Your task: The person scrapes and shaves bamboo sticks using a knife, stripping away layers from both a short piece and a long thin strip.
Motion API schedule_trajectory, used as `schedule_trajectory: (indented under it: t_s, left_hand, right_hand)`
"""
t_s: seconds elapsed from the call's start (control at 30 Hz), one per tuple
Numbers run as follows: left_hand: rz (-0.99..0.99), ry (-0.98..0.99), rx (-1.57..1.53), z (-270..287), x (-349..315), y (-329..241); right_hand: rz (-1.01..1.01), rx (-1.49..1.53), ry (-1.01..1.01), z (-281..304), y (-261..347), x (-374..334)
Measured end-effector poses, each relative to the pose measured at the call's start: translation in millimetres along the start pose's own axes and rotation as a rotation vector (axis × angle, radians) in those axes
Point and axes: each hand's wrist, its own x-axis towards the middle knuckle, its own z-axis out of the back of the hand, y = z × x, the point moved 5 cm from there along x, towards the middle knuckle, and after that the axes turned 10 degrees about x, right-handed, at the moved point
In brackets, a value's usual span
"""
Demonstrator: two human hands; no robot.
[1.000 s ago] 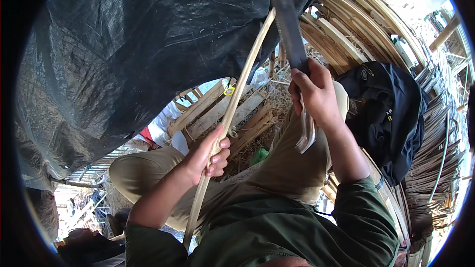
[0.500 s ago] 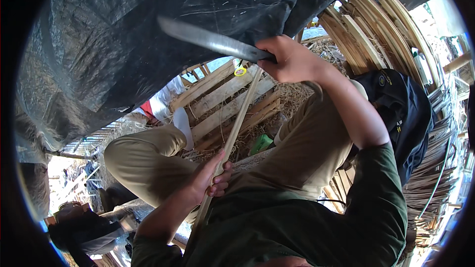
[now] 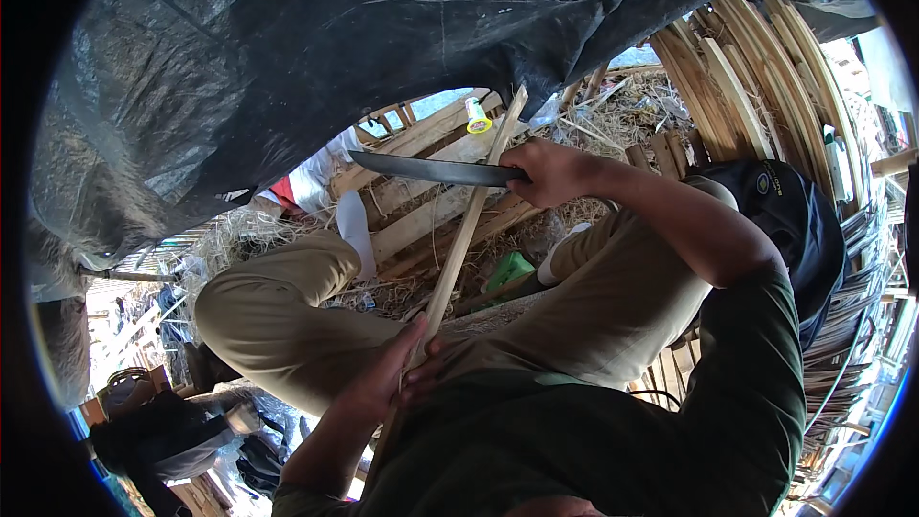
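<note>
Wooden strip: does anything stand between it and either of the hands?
Nothing visible separates the left hand from the wooden strip, which it grips low down. Between the right hand and the strip comes only the knife it holds, the blade crossing over the strip's upper part.

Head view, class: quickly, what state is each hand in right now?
Left hand: holding a long, pale wooden strip.
Right hand: closed, holding a long, dark metal knife.

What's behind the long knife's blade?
The pale wooden strip crosses behind the blade near the right hand; wooden planks show farther back, above and below it. Whatever lies directly behind the blade is covered.
</note>
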Motion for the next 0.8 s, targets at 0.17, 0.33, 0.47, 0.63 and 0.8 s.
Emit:
schedule_trajectory:
  t_s: [0.17,0.33,0.47,0.63,0.8]
  left_hand:
    - [-0.026,0.007,0.099,5,11,-17]
    - [-0.147,-0.060,0.086,19,51,-45]
    - [-0.121,0.169,-0.024,10,68,-69]
    - [-0.109,0.139,-0.071,9,84,-80]
    - [-0.100,0.207,-0.163,11,95,-82]
  right_hand:
    - [-0.123,0.053,-0.012,2,-5,13]
    - [-0.081,0.130,-0.074,4,-30,21]
    - [0.049,0.123,-0.133,7,-27,18]
    - [-0.005,0.117,-0.201,8,-30,14]
    - [-0.646,0.395,0.104,-6,-60,19]
